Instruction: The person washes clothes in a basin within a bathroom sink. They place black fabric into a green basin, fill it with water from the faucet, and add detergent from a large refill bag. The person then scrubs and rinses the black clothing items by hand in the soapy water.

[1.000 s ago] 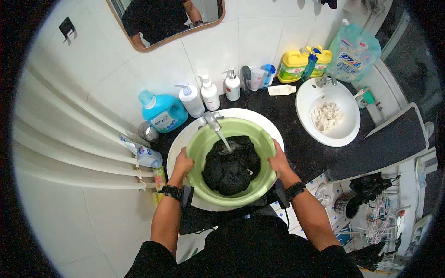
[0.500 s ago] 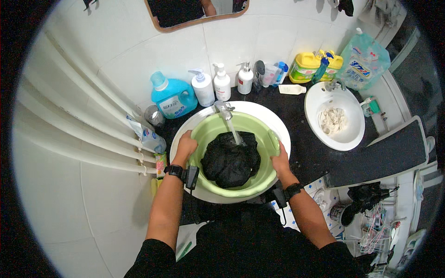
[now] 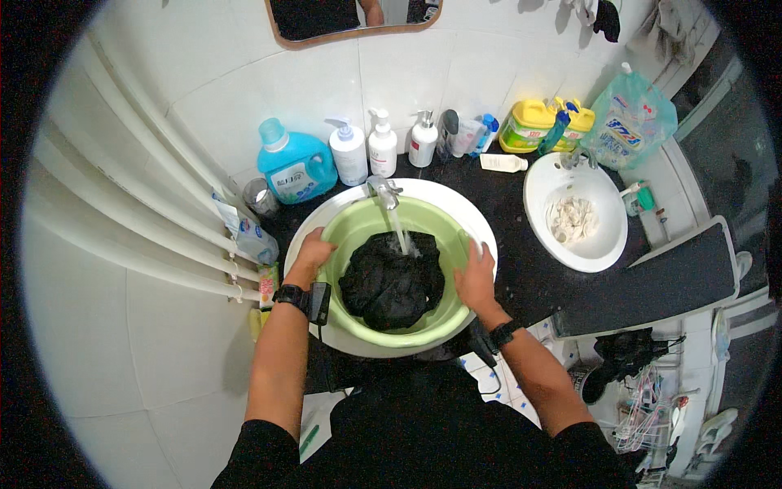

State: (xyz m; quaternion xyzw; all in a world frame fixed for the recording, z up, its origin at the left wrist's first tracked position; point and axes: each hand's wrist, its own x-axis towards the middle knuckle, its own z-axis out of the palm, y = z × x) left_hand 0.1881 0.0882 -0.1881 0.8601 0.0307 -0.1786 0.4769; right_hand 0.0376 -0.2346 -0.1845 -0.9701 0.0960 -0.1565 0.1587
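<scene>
A light green plastic basin (image 3: 444, 319) sits in the white washbasin (image 3: 481, 224). Dark, wet-looking cloth (image 3: 391, 281) lies bunched inside it, under water running from the metal faucet (image 3: 383, 191). My left hand (image 3: 309, 251) holds the basin's left rim, its fingers partly hidden against the edge. At the right rim, my right hand (image 3: 476, 275) rests with fingers stretched and apart, touching the side without a closed grip.
Behind stand a blue detergent bottle (image 3: 297, 167), several pump bottles (image 3: 383, 147) and yellow jugs (image 3: 529, 126). A smaller sink (image 3: 533, 216) at right holds pale cloth (image 3: 572, 220). White pipes (image 3: 155, 224) run along the left wall. A dark-topped panel (image 3: 652, 281) juts out at right.
My right hand's fingers have loosened from the basin's rim and spread. My left hand has shifted slightly up along its rim. The whole view has moved a little; water keeps running onto the cloth.
</scene>
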